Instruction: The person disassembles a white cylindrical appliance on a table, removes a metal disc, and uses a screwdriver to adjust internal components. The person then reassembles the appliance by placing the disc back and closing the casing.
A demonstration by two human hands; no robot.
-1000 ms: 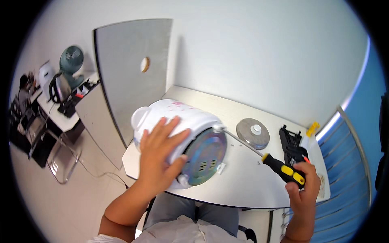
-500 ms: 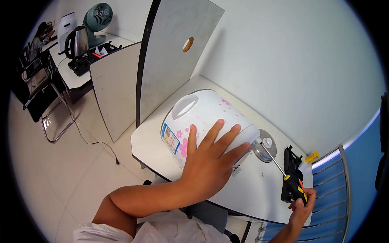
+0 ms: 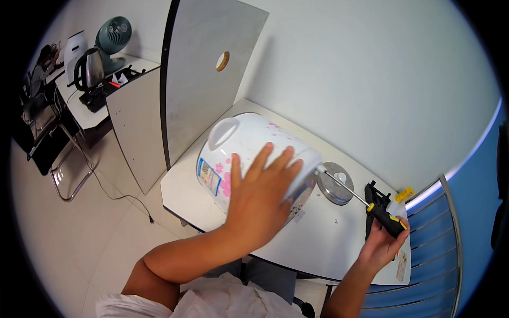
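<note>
A white rice cooker with pink flowers [image 3: 254,132] lies on its side on the white table [image 3: 313,249]. My left hand [image 3: 260,196] rests on its side with the fingers spread, steadying nothing else. In my right hand [image 3: 384,241] is the black and yellow handle of a screwdriver [image 3: 347,185]. Its long shaft runs up to the left, and the tip meets the right-hand end of the cooker; the exact contact spot is too small to make out. Behind the shaft sits a round metal lid with a white knob [image 3: 328,193].
A black tool case [image 3: 377,193] and a yellow object [image 3: 405,193] lie at the table's right end, beside a metal railing [image 3: 450,222]. A grey partition [image 3: 201,100] stands at the left. Farther off are a kettle [image 3: 94,69], a fan [image 3: 114,37] and a chair [image 3: 69,180].
My right hand has moved up and left, and the screwdriver now lies at a flatter slant. The cooker and left hand appear farther left as the whole view has shifted.
</note>
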